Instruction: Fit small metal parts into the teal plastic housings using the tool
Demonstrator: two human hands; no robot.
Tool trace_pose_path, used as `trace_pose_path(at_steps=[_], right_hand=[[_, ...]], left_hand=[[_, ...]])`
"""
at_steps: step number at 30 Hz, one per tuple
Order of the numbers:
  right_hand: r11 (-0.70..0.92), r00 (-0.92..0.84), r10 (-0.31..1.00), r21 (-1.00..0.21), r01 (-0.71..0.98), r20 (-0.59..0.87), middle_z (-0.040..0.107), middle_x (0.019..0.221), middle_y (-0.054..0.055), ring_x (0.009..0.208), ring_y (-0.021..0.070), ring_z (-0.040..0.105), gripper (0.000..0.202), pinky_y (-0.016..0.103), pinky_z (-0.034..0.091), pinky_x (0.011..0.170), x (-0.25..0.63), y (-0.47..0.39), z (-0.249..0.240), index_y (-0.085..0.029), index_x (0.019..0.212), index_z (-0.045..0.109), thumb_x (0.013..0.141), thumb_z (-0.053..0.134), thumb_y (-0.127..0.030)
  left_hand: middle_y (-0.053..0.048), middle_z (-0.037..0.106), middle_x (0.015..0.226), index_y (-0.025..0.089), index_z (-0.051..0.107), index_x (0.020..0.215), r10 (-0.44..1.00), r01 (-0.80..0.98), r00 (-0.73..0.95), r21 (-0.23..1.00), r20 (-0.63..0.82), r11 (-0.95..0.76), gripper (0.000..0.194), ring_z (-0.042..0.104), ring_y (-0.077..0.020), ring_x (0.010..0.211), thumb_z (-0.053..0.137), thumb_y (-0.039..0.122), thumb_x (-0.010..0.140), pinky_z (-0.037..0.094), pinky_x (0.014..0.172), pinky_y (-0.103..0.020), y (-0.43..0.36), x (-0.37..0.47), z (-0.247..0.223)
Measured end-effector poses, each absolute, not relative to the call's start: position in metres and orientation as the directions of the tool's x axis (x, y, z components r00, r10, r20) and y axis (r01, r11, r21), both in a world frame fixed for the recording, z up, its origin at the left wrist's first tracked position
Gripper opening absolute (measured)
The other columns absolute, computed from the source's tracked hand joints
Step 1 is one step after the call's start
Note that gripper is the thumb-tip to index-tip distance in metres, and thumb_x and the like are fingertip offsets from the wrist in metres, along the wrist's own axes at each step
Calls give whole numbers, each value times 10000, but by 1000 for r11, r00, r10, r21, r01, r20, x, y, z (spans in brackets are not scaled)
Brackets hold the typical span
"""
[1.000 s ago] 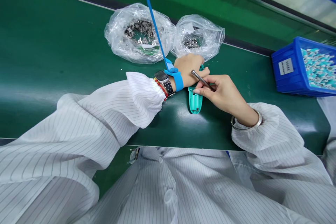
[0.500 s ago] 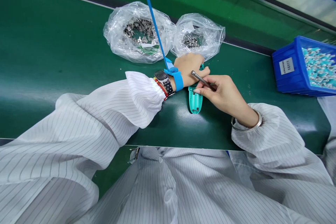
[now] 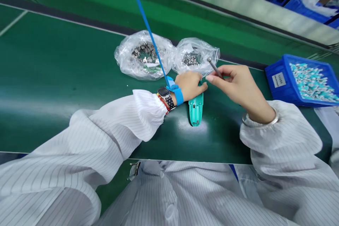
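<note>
A teal plastic housing (image 3: 196, 114) lies on the green worktop, its hollow inside facing up with small dark and metal parts in it. My left hand (image 3: 189, 85) is closed over the far end of this housing, hiding that part. To the right, my right hand (image 3: 234, 83) pinches a slim metal rod tool (image 3: 216, 69) with a thicker rounded end that points up and left. Both the tool and that hand are apart from the housing. A blue wrist strap (image 3: 179, 93) with a cord circles my left wrist beside a watch (image 3: 164, 93).
Beyond my hands sit two clear plastic bags of small metal parts, a larger one (image 3: 124, 58) and a smaller one (image 3: 212, 54). A blue bin (image 3: 284, 86) of teal and white pieces stands at the right. The worktop's near edge (image 3: 185, 161) runs along my body.
My right hand has lifted the rod tool off to the right, away from the housing. My left hand keeps its hold. The view has shifted, showing more of the far side.
</note>
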State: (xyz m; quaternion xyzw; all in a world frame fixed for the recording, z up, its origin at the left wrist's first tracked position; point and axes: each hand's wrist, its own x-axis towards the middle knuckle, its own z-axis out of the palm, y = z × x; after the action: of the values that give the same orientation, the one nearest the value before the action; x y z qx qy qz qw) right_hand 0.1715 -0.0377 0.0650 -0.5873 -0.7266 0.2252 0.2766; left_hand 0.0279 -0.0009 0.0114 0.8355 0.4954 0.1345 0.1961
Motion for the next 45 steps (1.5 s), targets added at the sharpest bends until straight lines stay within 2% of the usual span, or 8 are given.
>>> trace_pose_path(at_steps=[3, 5, 11, 25, 31, 35, 40, 45], right_hand=[[200, -76, 960, -475, 857, 268, 669, 885, 90, 792, 191, 583, 72, 326, 412, 708, 168, -1, 66, -167, 840, 677, 828, 613, -198], [180, -100, 971, -389, 903, 217, 675, 896, 104, 839, 215, 588, 47, 342, 411, 764, 162, 24, 60, -161, 828, 677, 804, 637, -169], [218, -221, 975, -371, 903, 35, 659, 796, 81, 797, 211, 572, 58, 323, 386, 722, 143, 66, 30, -128, 742, 664, 708, 707, -108], [105, -84, 994, -643, 759, 64, 505, 573, -24, 558, 87, 408, 160, 257, 334, 577, 154, 63, 41, -131, 622, 582, 730, 699, -143], [-163, -108, 974, -950, 266, -198, 569, 586, 13, 397, 9, 220, 108, 208, 145, 377, 165, 45, 55, -102, 636, 595, 725, 654, -89], [-281, -219, 932, -957, 71, -289, 655, 678, 69, 390, -15, 227, 140, 173, 127, 342, 178, 24, 62, -94, 586, 603, 630, 736, -111], [-347, -274, 904, -938, -23, -327, 544, 502, -14, 380, -12, 206, 329, 161, 108, 338, 188, -9, 63, -140, 500, 526, 517, 851, -182], [-373, -338, 871, -928, 16, -356, 597, 559, -3, 365, -9, 253, 274, 169, 101, 350, 193, -36, 62, -121, 691, 643, 595, 851, -272]], left_hand=[[-85, 692, 930, 176, 685, 918, 887, 793, 460, 435, 33, -427, 372, 637, -262, 900, 442, 454, 872, 445, 695, -320, 0, 28, 9], [-88, 696, 929, 179, 690, 915, 891, 804, 452, 416, 34, -424, 379, 645, -269, 894, 437, 459, 871, 450, 686, -324, 0, 29, 9], [-90, 705, 928, 177, 693, 919, 891, 821, 453, 383, 12, -423, 389, 656, -272, 905, 426, 457, 881, 461, 690, -327, 1, 28, 10], [-71, 700, 877, 196, 676, 845, 895, 825, 446, 382, 14, -417, 361, 658, -277, 888, 433, 461, 869, 434, 657, -324, 0, 28, 12], [-68, 700, 868, 191, 679, 856, 890, 819, 455, 390, 7, -422, 367, 653, -263, 884, 423, 452, 876, 437, 664, -316, 0, 28, 13], [-72, 701, 892, 193, 691, 896, 886, 814, 463, 394, 4, -427, 382, 649, -255, 877, 411, 452, 880, 446, 684, -316, -1, 28, 15], [-74, 698, 908, 206, 690, 930, 885, 810, 467, 400, 3, -429, 376, 643, -251, 880, 419, 462, 874, 446, 692, -310, 0, 28, 14], [-78, 696, 884, 194, 674, 842, 882, 799, 472, 415, 16, -435, 403, 640, -251, 869, 418, 502, 878, 437, 685, -310, 2, 27, 11]])
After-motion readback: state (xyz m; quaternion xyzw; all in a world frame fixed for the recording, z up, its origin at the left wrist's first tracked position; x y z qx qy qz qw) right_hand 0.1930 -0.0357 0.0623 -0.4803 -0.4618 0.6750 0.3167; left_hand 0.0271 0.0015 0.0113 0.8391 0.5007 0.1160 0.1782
